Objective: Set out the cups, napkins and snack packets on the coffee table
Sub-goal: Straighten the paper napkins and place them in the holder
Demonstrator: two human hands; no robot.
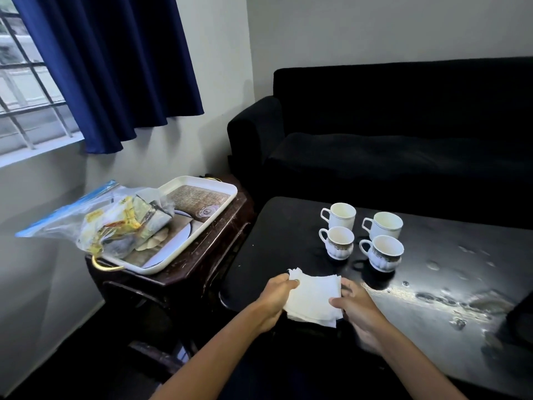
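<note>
1. Head view: a cream tray [222, 188] with raised walls lies on a dark wooden side table [199, 272] left of the tabletop [288, 226]; a printed liner shows on its bare far half.
2. Lying over the tray's near-left end is a clear zip bag [72, 217] with a blue seal strip, and inside it are yellow-printed snack packets [121, 223]. The bag overhangs the tray's edge toward the window wall.
3. Four cups stand upright in a close square on the dark tabletop: two plain white cups [343, 216] at the back, two patterned cups [337, 243] in front. All handles point left. Their insides look pale, and whether anything is in them cannot be told.
4. A stack of white napkins [313, 298] sits at the near-left corner of the tabletop, between the two hands.
5. The left hand [274, 298] pinches the stack's far-left corner, thumb on top and fingers curled under it.
6. The right hand [357, 307] grasps the stack's right edge, thumb lying across the top sheet, fingers bent round the far side.
7. Hard to make out: the packets' print is blurred through the plastic; the right hand's lower edge is smeared; a dark object [519, 321] is cut off at the right border; pale, shiny marks spread over the right of the tabletop.
8. A black sofa [403, 125] stands behind the tabletop.
</note>
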